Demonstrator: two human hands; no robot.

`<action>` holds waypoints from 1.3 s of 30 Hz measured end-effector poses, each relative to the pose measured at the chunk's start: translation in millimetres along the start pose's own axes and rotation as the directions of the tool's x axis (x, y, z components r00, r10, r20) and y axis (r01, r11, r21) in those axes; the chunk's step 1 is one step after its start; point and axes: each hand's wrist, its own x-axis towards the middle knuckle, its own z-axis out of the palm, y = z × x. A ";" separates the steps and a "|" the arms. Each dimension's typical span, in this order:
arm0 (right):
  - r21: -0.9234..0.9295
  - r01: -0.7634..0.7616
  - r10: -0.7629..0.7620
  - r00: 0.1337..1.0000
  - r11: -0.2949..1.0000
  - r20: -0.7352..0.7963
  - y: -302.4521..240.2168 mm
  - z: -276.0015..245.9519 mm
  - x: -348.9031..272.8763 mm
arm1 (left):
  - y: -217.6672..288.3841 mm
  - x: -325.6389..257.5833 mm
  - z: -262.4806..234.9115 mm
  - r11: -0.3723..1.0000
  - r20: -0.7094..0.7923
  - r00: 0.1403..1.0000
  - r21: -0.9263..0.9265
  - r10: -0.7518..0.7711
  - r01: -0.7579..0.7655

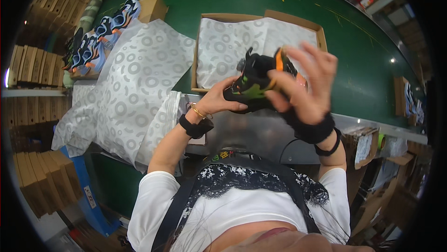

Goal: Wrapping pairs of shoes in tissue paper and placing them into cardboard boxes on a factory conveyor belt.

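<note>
A black sneaker [255, 83] with green patches and an orange heel tab is held up in front of me. My left hand [218, 97] grips its toe end, thumb along the near side and fingers behind. Beside the heel end is my right hand [307, 82], smeared by motion, its fingers spread apart; whether its fingertips touch the shoe is hard to make out. Just beyond the shoe lies an open cardboard box [324, 40] lined with white patterned tissue paper [228, 35].
To the left, a pile of patterned tissue sheets [139, 61] drapes over the edge of the green table [368, 80]. Behind it stands a row of sneakers [98, 40]. Shelves with cardboard boxes [37, 66] line the left. A cardboard carton [365, 147] is at the right.
</note>
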 end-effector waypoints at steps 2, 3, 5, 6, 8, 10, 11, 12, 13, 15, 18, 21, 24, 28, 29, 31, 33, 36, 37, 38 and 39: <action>0.091 -0.104 0.117 0.983 0.990 -0.145 9.8 -0.9 -1.7 | -5.0 -0.9 -11.3 0.984 -0.026 1.000 -0.176 -0.013 0.008; 0.144 -0.151 0.180 0.961 0.978 -0.212 16.3 3.4 -9.5 | -10.3 -0.5 -13.8 0.983 -0.038 0.999 -0.184 -0.009 0.002; 0.123 -0.215 0.235 0.956 0.969 -0.178 21.5 9.9 -24.0 | -18.6 4.3 -19.0 0.896 -0.022 0.997 -0.440 -0.071 0.054; 0.110 -0.250 0.265 0.954 0.962 -0.143 24.9 16.8 -34.6 | -20.9 5.2 -20.6 0.886 -0.050 0.998 -0.464 -0.046 0.018; 0.139 -0.342 0.350 0.936 0.929 -0.040 25.7 26.4 -61.3 | -32.2 12.8 -26.7 0.856 -0.092 0.990 -0.515 -0.108 0.045; 0.249 -0.477 0.442 0.878 0.843 0.184 18.4 37.5 -96.0 | -30.7 23.6 -26.6 0.787 -0.162 0.967 -0.615 -0.196 0.056; 0.307 -0.556 0.459 0.823 0.773 0.336 15.1 46.6 -114.7 | -33.0 31.8 -27.9 0.784 -0.159 0.967 -0.618 -0.197 0.058; 0.318 -0.673 0.438 0.700 0.667 0.564 12.0 53.5 -127.3 | -37.4 43.2 -31.0 0.735 -0.170 0.943 -0.671 -0.286 0.102; 0.287 -0.781 0.372 0.541 0.554 0.754 9.0 59.8 -140.0 | -42.8 55.9 -32.1 0.678 -0.171 0.912 -0.721 -0.372 0.141; 0.293 -0.948 0.414 0.220 -0.121 0.883 1.2 82.9 -171.8 | -52.8 78.4 -31.5 0.626 -0.111 0.910 -0.758 -0.399 0.182; 0.325 -0.804 0.485 0.052 -0.498 0.873 16.6 117.0 -175.5 | -82.3 102.9 -24.8 0.449 0.115 0.761 -0.747 -0.638 0.490; 0.461 -0.459 0.581 -0.159 -0.759 0.798 29.8 139.1 -162.0 | -74.2 117.1 -7.1 0.483 0.137 0.686 -0.613 -0.714 0.625; 0.412 -0.693 0.741 -0.267 -0.592 0.616 51.2 147.8 -170.9 | -78.4 110.6 -18.6 0.586 0.116 0.741 -0.537 -0.661 0.607; 0.312 -0.938 0.952 0.222 0.150 0.211 81.7 140.8 -188.3 | -45.5 70.0 -28.2 0.934 -0.397 0.883 -0.338 -0.251 0.114; 0.024 -0.826 0.822 0.562 0.563 0.087 81.0 130.2 -173.1 | -41.6 56.2 -31.7 0.968 -0.601 0.776 -0.245 -0.190 0.047; -0.285 -0.498 0.539 0.839 0.819 0.082 80.0 128.9 -171.9 | -46.1 44.7 -26.6 0.970 -0.763 0.623 -0.241 -0.174 -0.024; -0.431 -0.233 0.381 0.875 0.872 0.298 86.1 143.5 -197.2 | -72.9 43.6 -13.7 0.971 -0.628 0.743 -0.194 -0.231 0.138; -0.212 -0.310 0.366 0.873 0.927 0.321 84.9 146.3 -184.6 | -91.0 49.8 -29.7 0.985 -0.645 0.745 -0.079 -0.167 0.151; -0.181 -0.347 0.390 0.849 0.920 0.357 83.8 143.5 -179.3 | -86.6 50.1 -37.5 0.931 -0.552 0.752 -0.254 -0.361 0.261; -0.173 -0.340 0.381 0.853 0.924 0.357 82.0 141.4 -177.6 | -70.3 43.1 -39.0 0.887 -0.472 0.782 -0.409 -0.407 0.215; -0.127 -0.359 0.380 0.847 0.925 0.372 80.6 138.8 -177.2 | -80.4 39.8 -34.9 0.889 -0.482 0.777 -0.408 -0.404 0.209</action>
